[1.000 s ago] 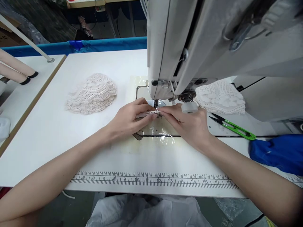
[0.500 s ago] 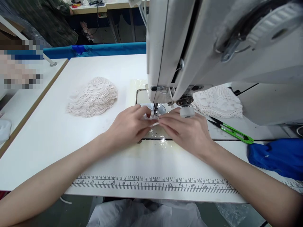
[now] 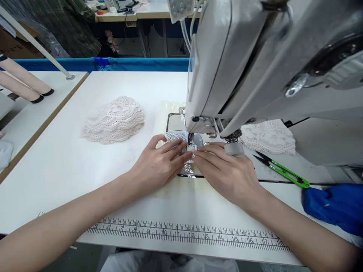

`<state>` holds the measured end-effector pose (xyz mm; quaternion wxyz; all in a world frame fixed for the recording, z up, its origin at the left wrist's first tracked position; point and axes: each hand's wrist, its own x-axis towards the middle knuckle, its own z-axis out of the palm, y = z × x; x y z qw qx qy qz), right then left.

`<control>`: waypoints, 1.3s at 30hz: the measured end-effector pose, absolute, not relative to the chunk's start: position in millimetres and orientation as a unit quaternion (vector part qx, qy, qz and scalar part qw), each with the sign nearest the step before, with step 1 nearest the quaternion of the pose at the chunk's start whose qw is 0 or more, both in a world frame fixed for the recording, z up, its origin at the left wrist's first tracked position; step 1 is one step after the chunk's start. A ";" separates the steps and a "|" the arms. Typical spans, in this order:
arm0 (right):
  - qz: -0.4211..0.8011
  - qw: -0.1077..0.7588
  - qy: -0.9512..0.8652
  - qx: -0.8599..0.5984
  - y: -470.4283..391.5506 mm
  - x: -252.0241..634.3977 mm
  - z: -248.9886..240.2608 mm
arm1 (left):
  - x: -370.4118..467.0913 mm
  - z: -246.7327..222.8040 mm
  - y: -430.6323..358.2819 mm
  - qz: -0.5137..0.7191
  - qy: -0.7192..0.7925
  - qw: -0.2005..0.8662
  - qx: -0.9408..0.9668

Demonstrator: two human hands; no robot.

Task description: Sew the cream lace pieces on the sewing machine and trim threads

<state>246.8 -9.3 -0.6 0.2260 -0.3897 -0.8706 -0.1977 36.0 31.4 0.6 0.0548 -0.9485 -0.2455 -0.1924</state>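
Note:
A small piece of white lace (image 3: 176, 136) lies under the presser foot (image 3: 190, 138) of a sewing machine (image 3: 210, 68). My left hand (image 3: 159, 162) is palm down just left of the foot, its fingers stretched and lying flat over the lace; its thumb is mostly hidden. To the right of the foot, my right hand (image 3: 227, 170) has its fingers pressed together at the lace's near edge, close to my left fingertips. The round metal knob (image 3: 234, 149) of the machine hangs over the back of my right hand.
A stack of lace pieces (image 3: 116, 121) sits on the white table (image 3: 113, 196) at left; more lace (image 3: 268, 138) lies behind my right hand. Green thread snips (image 3: 283, 172) and blue cloth (image 3: 334, 207) are at right. A printed ruler (image 3: 193, 235) follows the front edge. Someone's sleeve (image 3: 76, 26) shows behind.
My left fingers have gone from a bent pinch to lying flat on the lace, which shows more. My right hand stays beside the foot. The whole view has shifted slightly.

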 end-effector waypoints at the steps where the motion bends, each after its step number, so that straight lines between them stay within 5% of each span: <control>1: -0.196 0.227 -0.871 -0.389 -9.3 247.0 -1.0 | 36.2 0.5 31.5 -0.193 -0.247 0.054 -0.948; 39: -0.203 0.197 -0.866 -0.413 -5.6 246.4 -4.9 | 34.1 -2.7 29.8 -0.216 -0.236 0.091 -0.943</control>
